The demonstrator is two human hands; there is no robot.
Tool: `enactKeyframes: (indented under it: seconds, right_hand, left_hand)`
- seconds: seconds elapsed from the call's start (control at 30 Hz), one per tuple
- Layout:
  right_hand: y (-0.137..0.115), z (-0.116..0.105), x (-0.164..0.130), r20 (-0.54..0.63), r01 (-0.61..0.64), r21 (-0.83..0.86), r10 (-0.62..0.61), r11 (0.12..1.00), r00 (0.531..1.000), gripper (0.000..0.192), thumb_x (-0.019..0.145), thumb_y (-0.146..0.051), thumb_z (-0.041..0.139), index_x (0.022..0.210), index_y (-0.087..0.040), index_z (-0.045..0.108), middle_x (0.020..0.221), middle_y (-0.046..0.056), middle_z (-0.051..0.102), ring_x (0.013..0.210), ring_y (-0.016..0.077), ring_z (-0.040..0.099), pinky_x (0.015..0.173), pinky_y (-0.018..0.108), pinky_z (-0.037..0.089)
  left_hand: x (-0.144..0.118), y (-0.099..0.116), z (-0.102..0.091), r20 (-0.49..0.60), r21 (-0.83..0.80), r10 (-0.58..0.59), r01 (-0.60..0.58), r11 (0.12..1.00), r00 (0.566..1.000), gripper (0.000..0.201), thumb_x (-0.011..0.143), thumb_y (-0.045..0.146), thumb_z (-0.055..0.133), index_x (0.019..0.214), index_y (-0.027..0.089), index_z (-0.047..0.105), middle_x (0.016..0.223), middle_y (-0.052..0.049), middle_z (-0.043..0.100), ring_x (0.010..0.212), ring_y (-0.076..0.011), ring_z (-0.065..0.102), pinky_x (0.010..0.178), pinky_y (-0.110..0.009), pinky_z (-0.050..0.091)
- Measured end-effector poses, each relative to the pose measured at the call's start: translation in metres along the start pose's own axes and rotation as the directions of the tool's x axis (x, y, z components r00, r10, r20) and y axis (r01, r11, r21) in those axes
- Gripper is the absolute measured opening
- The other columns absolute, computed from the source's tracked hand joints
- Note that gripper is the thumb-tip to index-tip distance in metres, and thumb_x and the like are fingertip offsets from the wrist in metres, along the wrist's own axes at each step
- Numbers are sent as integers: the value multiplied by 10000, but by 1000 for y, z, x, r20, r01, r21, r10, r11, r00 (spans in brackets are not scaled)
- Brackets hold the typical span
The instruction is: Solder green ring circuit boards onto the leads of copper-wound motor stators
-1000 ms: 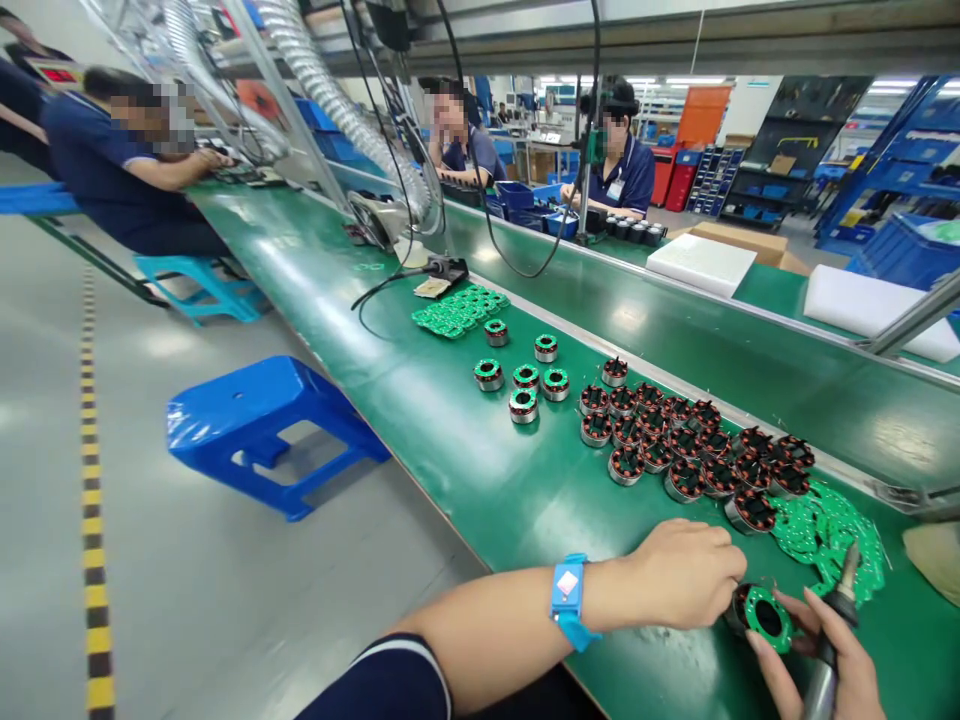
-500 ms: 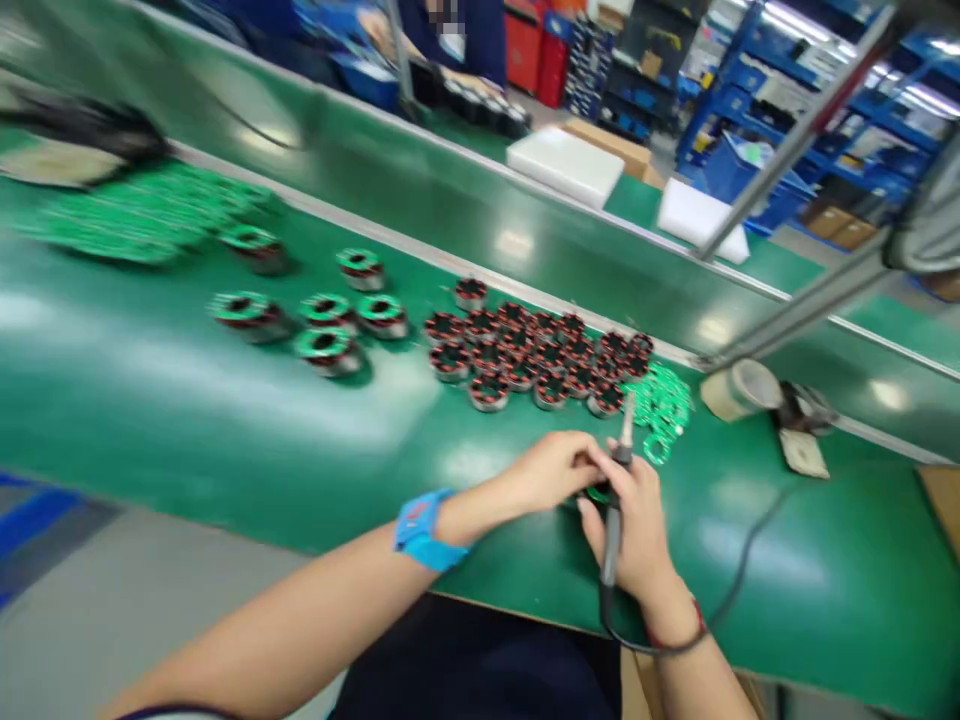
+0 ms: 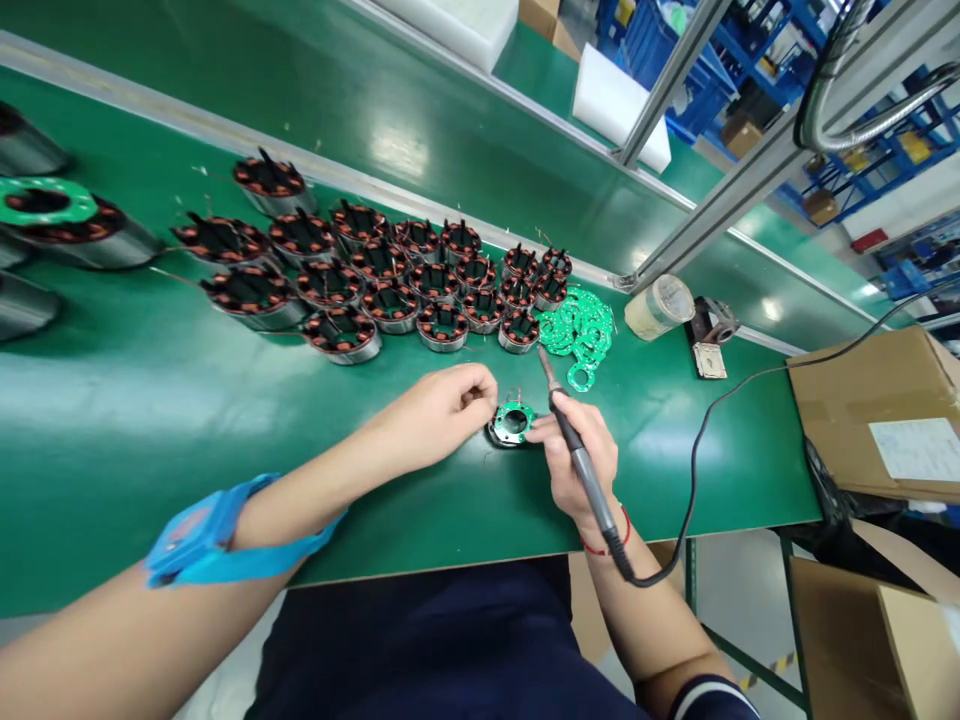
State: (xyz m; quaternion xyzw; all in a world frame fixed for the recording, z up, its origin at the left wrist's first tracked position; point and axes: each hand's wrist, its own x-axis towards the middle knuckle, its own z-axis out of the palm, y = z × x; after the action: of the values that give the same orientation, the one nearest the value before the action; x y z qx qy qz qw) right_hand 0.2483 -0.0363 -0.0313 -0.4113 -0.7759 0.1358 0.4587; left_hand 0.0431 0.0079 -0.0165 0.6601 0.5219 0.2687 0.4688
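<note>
My left hand (image 3: 439, 412) pinches the left side of a small stator (image 3: 511, 424) topped with a green ring board, which sits on the green bench mat (image 3: 150, 400). My right hand (image 3: 576, 455) holds a soldering iron (image 3: 577, 455) like a pen, tip pointing up and away, while its fingertips touch the right side of the same stator. A blue wrist strap (image 3: 217, 535) is on my left wrist. Behind the hands lies a cluster of several copper-wound stators (image 3: 390, 285) and a heap of green ring boards (image 3: 576, 325).
Stators with green boards fitted (image 3: 52, 215) lie at the far left. A tape roll (image 3: 658, 307) and an iron stand (image 3: 709, 335) sit at the right, with the iron's black cable (image 3: 697, 450) trailing off the edge. Cardboard boxes (image 3: 877, 410) stand to the right. A metal frame post (image 3: 675, 60) rises behind.
The view swung right and down from the long bench and co-workers onto my own hands. The stator and both hands now sit at the centre, the iron tip lifted beside the stator.
</note>
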Motion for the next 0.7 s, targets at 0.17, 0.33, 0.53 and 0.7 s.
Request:
enactKeyframes:
  seconds: [0.17, 0.33, 0.53, 0.7]
  right_hand:
    - [8, -1, -17, -189, -144, 91, 159, 985, 969, 343, 1051, -480, 446, 1150, -232, 661, 926, 66, 764, 691, 192, 743, 628, 360, 629]
    - [6, -2, -21, -164, -124, 97, 138, 988, 977, 359, 1034, -496, 442, 1010, -244, 696, 776, 31, 707, 607, 183, 707, 581, 355, 613]
    - [2, -3, -16, -168, -79, 132, 101, 988, 981, 222, 1005, -389, 508, 1030, -258, 685, 731, 9, 704, 622, 188, 711, 600, 347, 604]
    - [-3, -4, -8, -184, -16, 58, 26, 998, 983, 240, 1003, -394, 482, 968, -256, 676, 667, -5, 681, 503, 167, 644, 508, 327, 557]
  left_hand:
    - [-3, 5, -9, -18, 158, 109, -105, 982, 994, 153, 759, 362, 433, 694, 243, 505, 619, 20, 517, 596, -162, 470, 588, -283, 369]
    - [-3, 3, -6, -23, 211, 176, -167, 963, 984, 100, 758, 313, 426, 693, 245, 458, 670, 6, 519, 602, -166, 472, 591, -298, 368]
    - [-4, 0, -2, -38, 295, 248, -227, 928, 968, 78, 796, 265, 413, 720, 249, 419, 716, -11, 518, 651, -186, 498, 637, -323, 390]
    - [-5, -2, 1, -65, 353, 303, -262, 898, 951, 89, 831, 260, 414, 744, 250, 426, 740, -19, 530, 712, -202, 532, 684, -333, 421]
